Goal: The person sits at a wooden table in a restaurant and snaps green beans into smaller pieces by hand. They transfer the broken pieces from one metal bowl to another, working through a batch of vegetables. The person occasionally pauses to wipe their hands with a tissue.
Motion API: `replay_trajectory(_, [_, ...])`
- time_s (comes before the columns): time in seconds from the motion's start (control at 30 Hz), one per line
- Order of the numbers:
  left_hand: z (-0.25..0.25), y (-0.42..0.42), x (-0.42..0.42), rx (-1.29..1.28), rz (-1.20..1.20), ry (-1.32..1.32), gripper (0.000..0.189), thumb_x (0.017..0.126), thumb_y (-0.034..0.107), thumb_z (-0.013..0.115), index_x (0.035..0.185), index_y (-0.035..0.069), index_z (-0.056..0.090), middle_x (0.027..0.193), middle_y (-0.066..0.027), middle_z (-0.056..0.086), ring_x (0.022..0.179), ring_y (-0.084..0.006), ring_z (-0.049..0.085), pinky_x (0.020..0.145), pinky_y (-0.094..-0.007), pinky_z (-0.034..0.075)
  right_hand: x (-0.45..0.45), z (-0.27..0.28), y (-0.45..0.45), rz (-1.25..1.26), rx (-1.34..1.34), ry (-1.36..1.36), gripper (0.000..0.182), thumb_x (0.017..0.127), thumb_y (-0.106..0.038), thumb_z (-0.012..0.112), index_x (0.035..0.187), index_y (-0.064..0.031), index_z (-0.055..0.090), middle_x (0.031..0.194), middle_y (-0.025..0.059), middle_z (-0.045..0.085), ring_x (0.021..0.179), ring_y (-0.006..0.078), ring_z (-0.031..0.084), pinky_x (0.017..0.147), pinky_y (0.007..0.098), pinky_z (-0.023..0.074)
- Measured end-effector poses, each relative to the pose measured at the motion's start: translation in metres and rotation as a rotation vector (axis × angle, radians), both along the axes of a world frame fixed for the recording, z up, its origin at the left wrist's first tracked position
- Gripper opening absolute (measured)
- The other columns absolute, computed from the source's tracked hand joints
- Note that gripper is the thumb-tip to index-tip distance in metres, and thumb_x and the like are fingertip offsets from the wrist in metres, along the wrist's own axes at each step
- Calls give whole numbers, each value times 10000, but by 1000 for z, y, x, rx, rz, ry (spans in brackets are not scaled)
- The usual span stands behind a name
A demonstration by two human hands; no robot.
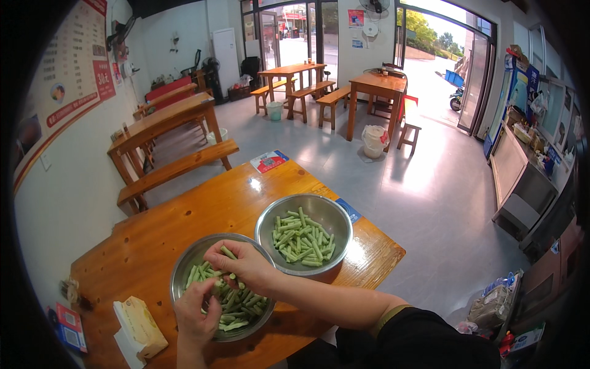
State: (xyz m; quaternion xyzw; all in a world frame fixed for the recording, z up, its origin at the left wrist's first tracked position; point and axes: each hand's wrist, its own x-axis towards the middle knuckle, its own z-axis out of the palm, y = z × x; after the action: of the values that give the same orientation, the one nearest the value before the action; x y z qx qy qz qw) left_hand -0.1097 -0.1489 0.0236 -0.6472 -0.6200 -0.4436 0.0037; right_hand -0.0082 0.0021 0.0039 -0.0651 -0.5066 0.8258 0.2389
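Note:
Cut green bean pieces [235, 306] fill a good part of the near stainless steel bowl [177, 295]. Over this bowl my right hand [251, 267] grips several green bean pieces between thumb and fingers. Just left of it and lower, my left hand [198, 309] pinches a piece of bean near its thumb and fingertips. The hands are close together; whether they touch is unclear. A second steel bowl [341, 217], beyond and to the right, holds more cut green beans [304, 240], which no hand touches.
Both bowls stand on a varnished wooden table [152, 258]. A tissue pack [140, 327] lies at the near left, with a code stand [71, 327] by the wall. Printed cards [268, 161] lie at the far edge. A wooden bench [179, 170] stands past the table.

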Motion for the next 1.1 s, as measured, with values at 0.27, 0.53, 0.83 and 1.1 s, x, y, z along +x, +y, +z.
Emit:
replay_trajectory(0.27, [-5, 0, -10, 105, 135, -9, 244, 833, 34, 527, 1061, -19, 596, 851, -175, 621, 705, -296, 617, 633, -350, 493, 2, 8, 1, -57, -32, -29, 264, 965, -349, 581, 1012, -90, 589, 727, -36, 492, 578, 39, 455, 440, 198, 371])
replay_trajectory(0.53, [-1, -5, -13, -144, 167, 69, 267, 825, 114, 666, 1070, 12, 638, 830, -145, 608, 682, -257, 616, 572, -342, 473, -2, -5, 4, 16, 131, 35, 340, 981, -404, 536, 1050, -77, 599, 663, -53, 434, 614, 33, 414, 484, 192, 324])
replay_trajectory(0.83, [2, 3, -5, 54, 119, -9, 272, 838, 72, 665, 1107, 47, 632, 856, -117, 608, 703, -235, 620, 602, -330, 484, -4, -4, -6, 207, 343, -80, 335, 993, -342, 536, 1179, -71, 473, 771, -25, 503, 657, 49, 435, 575, 200, 378])
replay_trajectory(1.1, [-5, 0, -13, 55, 63, -80, 110, 863, 87, 654, 932, 2, 645, 797, -102, 605, 696, -202, 595, 634, -289, 457, -5, -8, -5, 268, 370, -92, 380, 999, -326, 525, 1220, -18, 495, 766, -12, 524, 668, 52, 470, 580, 210, 392])
